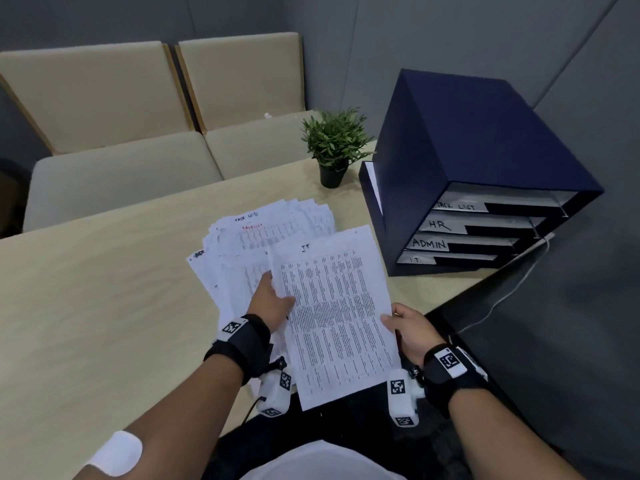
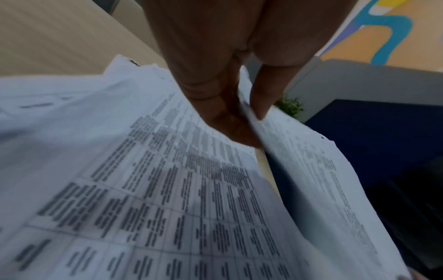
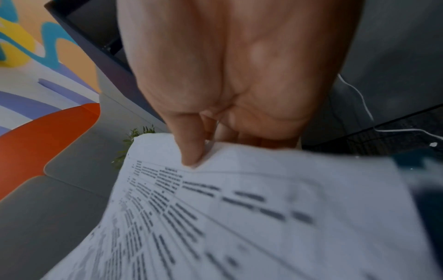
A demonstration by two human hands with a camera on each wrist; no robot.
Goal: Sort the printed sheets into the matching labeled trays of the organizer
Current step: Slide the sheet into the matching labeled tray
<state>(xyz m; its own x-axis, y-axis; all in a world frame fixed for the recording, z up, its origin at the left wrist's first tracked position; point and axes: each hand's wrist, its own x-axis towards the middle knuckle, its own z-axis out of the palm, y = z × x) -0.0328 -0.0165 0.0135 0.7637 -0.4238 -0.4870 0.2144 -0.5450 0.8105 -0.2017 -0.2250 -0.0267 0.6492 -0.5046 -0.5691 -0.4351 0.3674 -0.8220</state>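
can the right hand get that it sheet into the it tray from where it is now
Probably yes: the right hand pinches the IT sheet, and the bottom IT tray faces it with nothing between.

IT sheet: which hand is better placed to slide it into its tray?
Probably the right hand. It pinches the IT sheet on the side facing the organizer, whose IT tray is at the bottom. The left hand is farther, by the pile.
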